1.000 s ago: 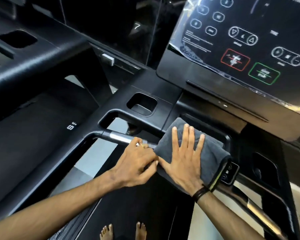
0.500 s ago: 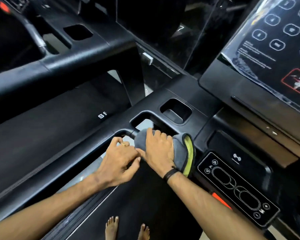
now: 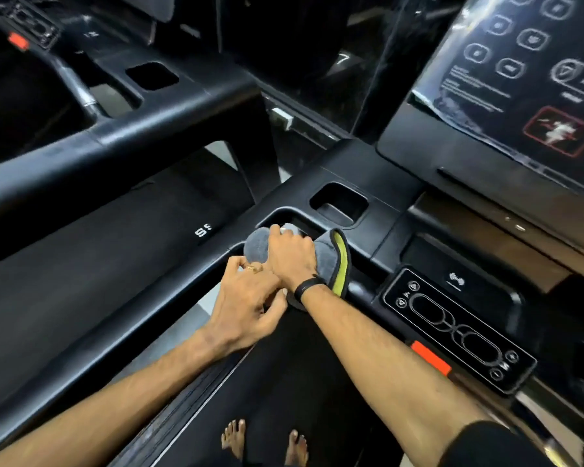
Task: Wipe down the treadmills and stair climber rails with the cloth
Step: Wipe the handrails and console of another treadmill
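Note:
A grey cloth (image 3: pixel 327 257) with a yellow-green inner face is wrapped over the left front handlebar of the black treadmill. My right hand (image 3: pixel 292 256) grips the cloth around the bar, fingers curled over its top. My left hand (image 3: pixel 250 301) sits just below and left of it, fingers curled near the lower edge of the cloth; whether it holds the cloth or the bar is hidden. The treadmill's left side rail (image 3: pixel 142 311) runs down toward the lower left.
The control pad (image 3: pixel 452 325) with a red tab lies to the right of my hands, the console screen (image 3: pixel 526 75) above it. A cup recess (image 3: pixel 339 203) sits just beyond the cloth. A second treadmill's rail (image 3: pixel 115 153) stands to the left. My bare feet stand on the belt.
My right hand went from lying flat on the cloth over the centre pad to gripping it round the left handlebar. Both hands and the cloth moved left along the bar.

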